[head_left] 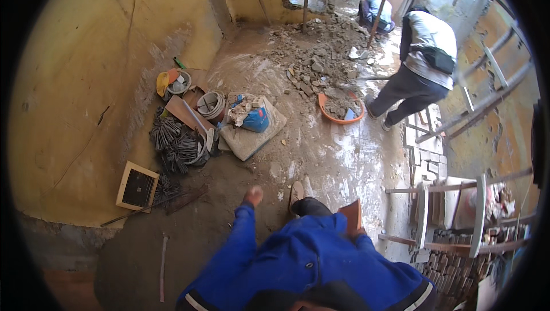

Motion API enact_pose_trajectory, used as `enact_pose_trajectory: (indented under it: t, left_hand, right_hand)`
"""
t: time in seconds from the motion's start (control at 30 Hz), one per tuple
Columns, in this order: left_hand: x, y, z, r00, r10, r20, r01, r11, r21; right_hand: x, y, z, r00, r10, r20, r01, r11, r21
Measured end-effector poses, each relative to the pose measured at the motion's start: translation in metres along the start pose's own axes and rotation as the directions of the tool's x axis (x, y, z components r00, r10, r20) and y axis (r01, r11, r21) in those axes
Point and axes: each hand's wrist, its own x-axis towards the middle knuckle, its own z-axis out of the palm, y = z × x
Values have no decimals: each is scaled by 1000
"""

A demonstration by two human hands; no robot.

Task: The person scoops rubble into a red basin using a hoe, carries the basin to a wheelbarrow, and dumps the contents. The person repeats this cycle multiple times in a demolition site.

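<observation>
My left hand [252,195] sticks out of a blue sleeve, curled into a fist with nothing in it, above the dusty concrete floor. My right hand [359,232] is mostly hidden; it grips a flat reddish-brown brick [350,214] held close to my body. One of my shoes [296,192] shows between the two arms.
A person in a white top [427,41] bends over an orange basin [324,108] of rubble; another crouches at the back [378,10]. A rubble pile [318,59] lies beyond. Wooden ladders [475,213] and stacked bricks [447,265] stand at right. Sacks, wire bundles [175,145] and a vent grille [137,186] line the yellow wall.
</observation>
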Motion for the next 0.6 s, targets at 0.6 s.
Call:
enact_pose_trajectory:
  t: [0.6]
  left_hand:
    - [381,142,18,848,-524,83,522,796,-307]
  right_hand:
    - [316,-581,-263,896,-443,-24,415,857,-307]
